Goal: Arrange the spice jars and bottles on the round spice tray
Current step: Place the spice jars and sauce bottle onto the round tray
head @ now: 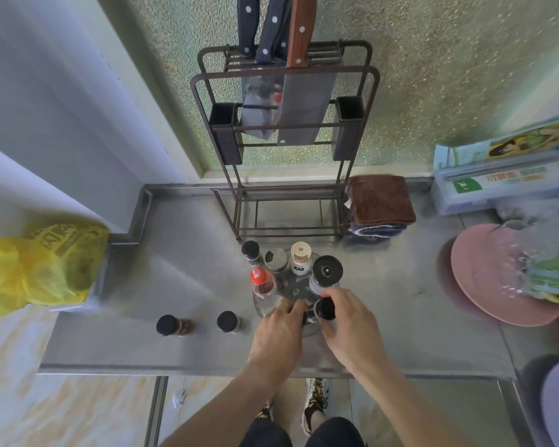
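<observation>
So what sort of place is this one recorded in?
Most likely a home kitchen: a steel counter with a knife rack holding cleavers, folded cloths, pink plates and a round spice tray.

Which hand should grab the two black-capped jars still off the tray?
Probably the left hand. Both jars stand on the counter to its left, nearer it, while the right hand is holding a black-capped jar at the spice tray.

Likely home kitchen, knife rack (284, 137), steel counter (181, 253)
</observation>
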Tool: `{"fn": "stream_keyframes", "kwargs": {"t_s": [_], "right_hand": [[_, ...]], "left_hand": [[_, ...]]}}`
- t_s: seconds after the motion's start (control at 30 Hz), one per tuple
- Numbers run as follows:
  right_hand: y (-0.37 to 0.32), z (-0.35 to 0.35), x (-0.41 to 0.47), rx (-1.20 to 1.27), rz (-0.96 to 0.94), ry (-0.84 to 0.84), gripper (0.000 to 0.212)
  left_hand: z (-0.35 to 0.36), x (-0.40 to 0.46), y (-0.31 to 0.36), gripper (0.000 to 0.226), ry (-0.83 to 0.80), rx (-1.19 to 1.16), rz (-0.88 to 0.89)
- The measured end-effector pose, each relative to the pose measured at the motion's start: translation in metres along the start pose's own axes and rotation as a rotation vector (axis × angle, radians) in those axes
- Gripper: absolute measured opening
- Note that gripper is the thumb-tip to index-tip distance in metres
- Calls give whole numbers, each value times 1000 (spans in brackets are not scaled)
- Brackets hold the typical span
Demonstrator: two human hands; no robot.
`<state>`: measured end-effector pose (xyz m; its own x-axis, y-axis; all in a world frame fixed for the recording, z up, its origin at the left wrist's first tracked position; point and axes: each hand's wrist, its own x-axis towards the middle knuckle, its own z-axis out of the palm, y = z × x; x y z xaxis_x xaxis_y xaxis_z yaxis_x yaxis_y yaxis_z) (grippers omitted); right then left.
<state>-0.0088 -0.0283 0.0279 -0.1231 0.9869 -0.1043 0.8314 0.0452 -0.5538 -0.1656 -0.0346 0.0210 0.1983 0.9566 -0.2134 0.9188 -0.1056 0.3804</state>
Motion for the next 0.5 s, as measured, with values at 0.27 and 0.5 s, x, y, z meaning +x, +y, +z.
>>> {"fn": "stream_keyframes", "kwargs": {"t_s": [0.27, 0.5], "right_hand": [[5, 22, 6, -101, 24, -70, 40], [-3, 13, -7, -109, 32, -67, 55]], "left_hand": [[13, 5, -5, 30, -18, 24, 19], [-10, -15, -14, 62, 37, -81, 3]]}}
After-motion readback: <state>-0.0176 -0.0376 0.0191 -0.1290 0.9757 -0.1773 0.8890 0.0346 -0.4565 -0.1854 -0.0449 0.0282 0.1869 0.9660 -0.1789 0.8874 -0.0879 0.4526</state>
